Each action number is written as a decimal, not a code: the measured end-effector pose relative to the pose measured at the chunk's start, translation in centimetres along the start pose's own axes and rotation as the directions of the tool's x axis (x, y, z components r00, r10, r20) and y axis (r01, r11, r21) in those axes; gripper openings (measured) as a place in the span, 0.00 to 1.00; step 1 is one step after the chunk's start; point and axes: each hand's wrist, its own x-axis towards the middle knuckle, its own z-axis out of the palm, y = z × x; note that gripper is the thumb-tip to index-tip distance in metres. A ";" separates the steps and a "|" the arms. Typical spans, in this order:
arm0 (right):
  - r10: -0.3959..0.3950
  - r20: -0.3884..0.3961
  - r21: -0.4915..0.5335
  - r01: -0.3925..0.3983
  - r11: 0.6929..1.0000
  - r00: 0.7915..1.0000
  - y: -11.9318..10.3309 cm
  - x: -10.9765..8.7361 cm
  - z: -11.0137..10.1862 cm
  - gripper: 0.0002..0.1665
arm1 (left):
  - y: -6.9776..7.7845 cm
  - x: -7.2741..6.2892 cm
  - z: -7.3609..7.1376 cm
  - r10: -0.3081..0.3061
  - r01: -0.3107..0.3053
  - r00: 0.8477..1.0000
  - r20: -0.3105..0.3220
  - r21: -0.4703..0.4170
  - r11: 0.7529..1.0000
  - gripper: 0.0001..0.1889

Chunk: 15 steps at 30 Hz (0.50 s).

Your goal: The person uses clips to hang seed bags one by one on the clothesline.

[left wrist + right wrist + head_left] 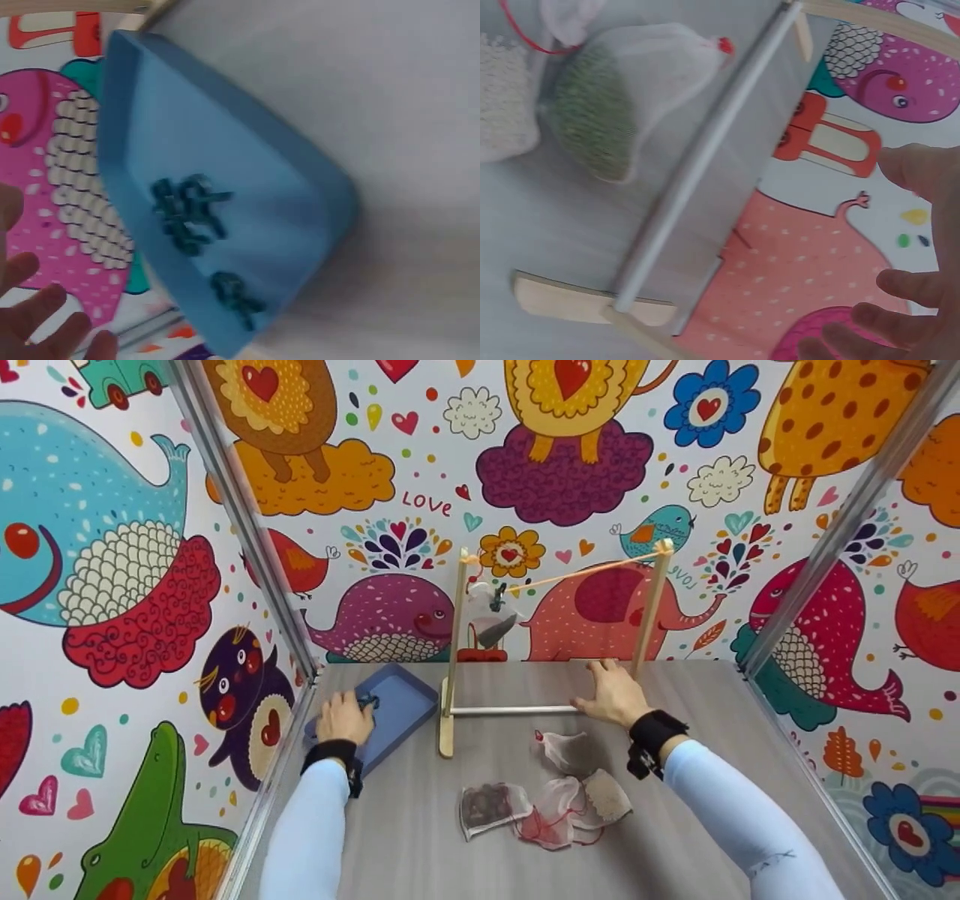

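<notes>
At the left, my left hand (345,720) is over the blue tray (401,739), fingers spread and holding nothing. Small dark green clips (187,214) lie inside that tray in the left wrist view. My right hand (615,696) reaches out with loose, parted fingers near the right post of a wooden rack (454,637). A string (585,571) slopes between the rack's posts. From it hangs a mesh bag (495,630) under a dark clip (496,597), close to the left post. A drawstring bag with green contents (596,112) lies in front of the rack's grey bottom bar (705,157).
More mesh bags lie on the table nearer me: one with dark lumps (491,806), one with pale grains (607,796) and a whitish one with red cords (551,814). Printed panels on metal posts (247,517) wall in the table at the back and sides.
</notes>
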 end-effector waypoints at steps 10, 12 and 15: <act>0.001 -0.004 0.009 -0.001 1.000 1.000 1.2 -1.8 2.0 0.46 | -1.5 -0.9 4.4 -0.040 0.026 0.945 0.325 0.045 0.999 0.43; -0.005 -0.004 0.011 0.005 1.000 1.000 1.2 -2.0 2.4 0.45 | -2.1 -0.9 5.5 -0.045 0.039 0.932 0.360 0.022 0.999 0.46; -0.010 0.007 0.009 0.010 1.000 1.000 1.3 -2.3 3.0 0.45 | -3.2 -1.3 7.1 -0.057 0.060 0.906 0.420 0.005 0.998 0.51</act>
